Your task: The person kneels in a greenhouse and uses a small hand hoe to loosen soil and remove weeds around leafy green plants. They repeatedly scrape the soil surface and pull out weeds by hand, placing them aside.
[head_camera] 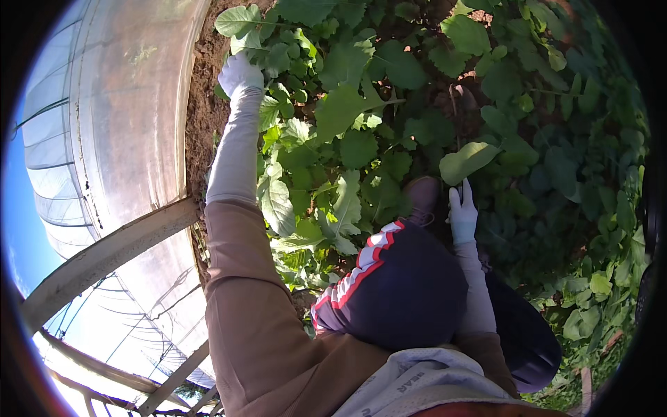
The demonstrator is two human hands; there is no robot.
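My left hand, in a white glove, reaches far forward to the edge of the leafy bed. Its fingers are curled at the base of a broad green leaf; whether a stem is inside them is hidden. My right hand, also gloved in white, is low beside my shoe. Two of its fingers point forward, spread apart. Their tips meet the lower edge of a pale, sunlit leaf, with no clear grip on it.
Dense lobed-leaf plants surround my feet. Along the left run a bare soil strip and a plastic-sheeted greenhouse wall. A pale beam crosses at lower left. My bent knee stands between my arms.
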